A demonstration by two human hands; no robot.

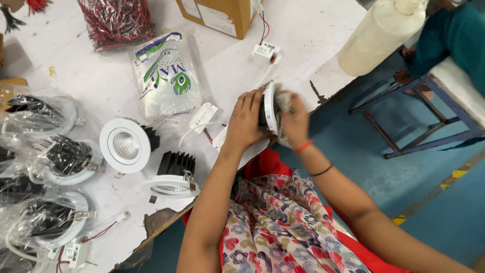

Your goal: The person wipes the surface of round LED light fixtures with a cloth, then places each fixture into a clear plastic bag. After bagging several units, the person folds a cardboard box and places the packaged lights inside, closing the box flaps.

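Head view, looking down: white worktop (96,86), scuffed, its near edge chipped to bare wood, set above a blue floor (353,151) with a yellow stripe at lower right. Left hand (245,121) and right hand (294,121) meet just past the worktop's edge; fingers of both are closed around a round white lamp (271,107) held on edge between them, the right hand also pressing a crumpled clear wrap against it. On the worktop: one bare white lamp (125,145) facing up; a second (174,177) face down with its black finned back up, just beside the first; several more lamps in clear bags (55,156) along the left edge; a printed plastic pouch (166,76) lying flat; a bundle of red and black wires (117,21) at the far side; a cardboard box (222,15); small white driver units (203,117) with leads. Off the worktop, right: a large cream bottle-shaped container (381,35) and a blue metal bench frame (429,121) with another person's teal sleeve (454,40) above it.
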